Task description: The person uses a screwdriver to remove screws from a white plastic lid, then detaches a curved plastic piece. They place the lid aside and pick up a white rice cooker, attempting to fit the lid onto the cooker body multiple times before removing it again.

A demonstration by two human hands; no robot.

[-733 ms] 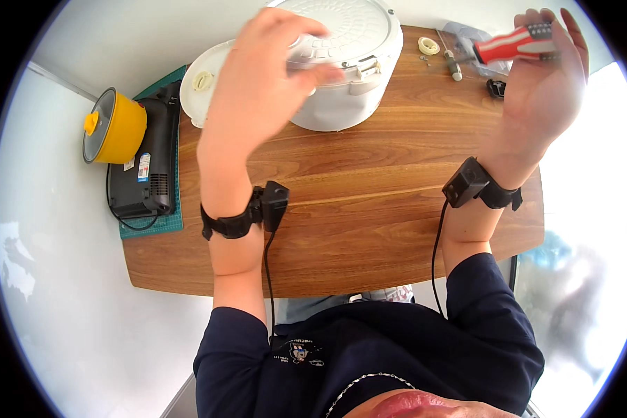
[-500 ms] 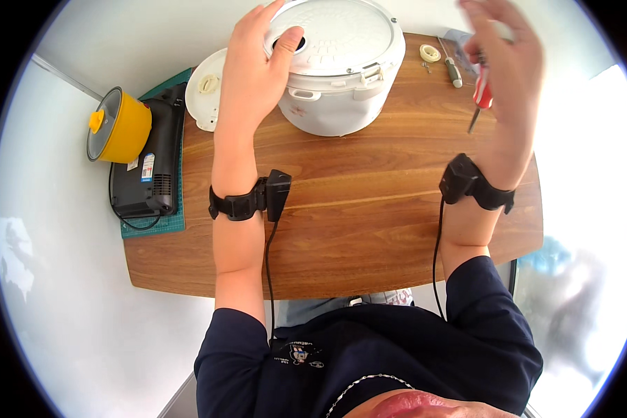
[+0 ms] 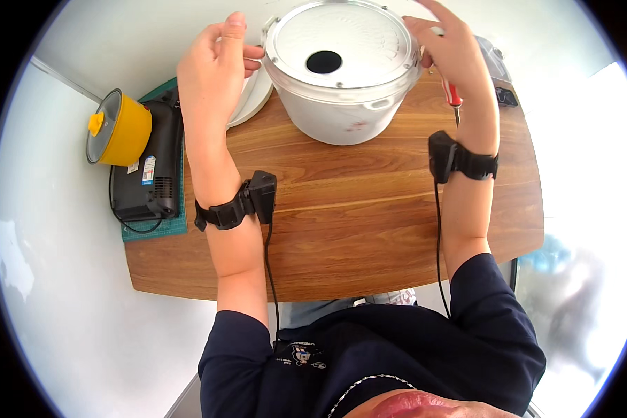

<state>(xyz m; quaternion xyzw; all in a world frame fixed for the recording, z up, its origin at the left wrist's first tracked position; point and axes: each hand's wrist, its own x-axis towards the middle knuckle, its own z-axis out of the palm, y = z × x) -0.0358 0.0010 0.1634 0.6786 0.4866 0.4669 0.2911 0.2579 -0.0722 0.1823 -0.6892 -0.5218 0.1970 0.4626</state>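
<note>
A white rice cooker stands at the far side of the table, its pale round top showing a dark hole and several screws along the rim. My left hand is beside the cooker's left rim, thumb raised and fingers apart, their tips at the rim. On the opposite side, my right hand has its fingers against the cooker's rim. A screwdriver with a red and white handle is held in that same hand, its shaft pointing toward me and partly hidden by the wrist.
A white round cover lies behind my left hand. To the left, a yellow pot with a lid sits on a black appliance over a green mat. Behind my right hand are a clear container and a small black item.
The rice cooker has turned, bringing its hole from the left to the front, and has shifted slightly right. My left hand came off its top to the left; my right hand moved in to its side.
</note>
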